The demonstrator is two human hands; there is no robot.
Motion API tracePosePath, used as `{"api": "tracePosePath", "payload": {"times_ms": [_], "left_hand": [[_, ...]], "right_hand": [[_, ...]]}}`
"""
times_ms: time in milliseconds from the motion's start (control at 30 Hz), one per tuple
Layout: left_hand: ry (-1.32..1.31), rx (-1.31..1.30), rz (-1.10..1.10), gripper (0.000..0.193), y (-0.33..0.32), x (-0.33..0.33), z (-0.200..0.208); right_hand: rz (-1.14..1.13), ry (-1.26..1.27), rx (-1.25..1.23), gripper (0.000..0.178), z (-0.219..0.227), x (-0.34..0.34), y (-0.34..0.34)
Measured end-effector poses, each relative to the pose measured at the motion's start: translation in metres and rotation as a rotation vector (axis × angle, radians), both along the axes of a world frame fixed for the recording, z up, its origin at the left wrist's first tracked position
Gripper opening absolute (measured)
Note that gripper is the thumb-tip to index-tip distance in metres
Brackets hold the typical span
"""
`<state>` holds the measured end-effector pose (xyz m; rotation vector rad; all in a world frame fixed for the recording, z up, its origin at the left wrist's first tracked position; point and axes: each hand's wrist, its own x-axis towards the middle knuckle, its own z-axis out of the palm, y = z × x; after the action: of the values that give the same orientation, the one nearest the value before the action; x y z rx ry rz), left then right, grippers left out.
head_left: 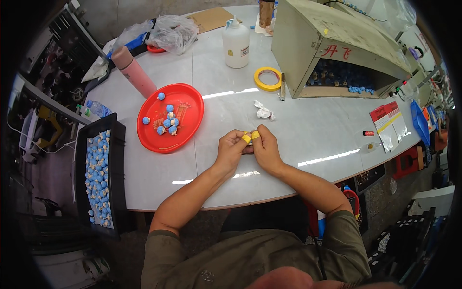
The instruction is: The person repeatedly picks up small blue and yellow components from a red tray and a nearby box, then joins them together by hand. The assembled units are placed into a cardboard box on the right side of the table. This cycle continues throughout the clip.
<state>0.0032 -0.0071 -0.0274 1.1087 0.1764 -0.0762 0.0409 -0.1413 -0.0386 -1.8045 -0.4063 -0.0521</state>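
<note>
My left hand and my right hand meet over the middle of the white table, fingers closed and thumbs side by side. Yellow tape is wrapped round both thumbs. Between the fingertips they pinch something small, mostly covered by the fingers, so its kind cannot be made out. Left of my hands lies a round red plate with several small blue-and-cream balls on it. A crumpled white tissue lies just beyond my fingers.
A black tray full of similar blue pieces stands at the left. Behind are a pink flask, a white bottle, a yellow tape roll and a marker. A greenish open-fronted box holds more blue pieces at the back right.
</note>
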Motion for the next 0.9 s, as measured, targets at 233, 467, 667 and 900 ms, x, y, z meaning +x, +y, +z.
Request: {"api": "tracePosePath", "payload": {"times_ms": [233,467,667,900], "left_hand": [[0.013,0.030,0.027,0.016,0.000,0.001,0.002],[-0.179,0.149,0.202,0.025,-0.002,0.007,0.005],[-0.086,0.120,0.046,0.030,0.012,0.008,0.008],[-0.006,0.255,-0.142,0.028,0.026,0.009,0.015]], "right_hand": [[0.004,0.079,0.063,0.018,-0.004,0.004,-0.001],[0.152,0.373,0.327,0.012,0.019,0.004,-0.008],[0.322,0.468,0.361,0.018,0.022,0.020,-0.022],[0.417,0.465,0.170,0.018,0.030,0.029,-0.034]]}}
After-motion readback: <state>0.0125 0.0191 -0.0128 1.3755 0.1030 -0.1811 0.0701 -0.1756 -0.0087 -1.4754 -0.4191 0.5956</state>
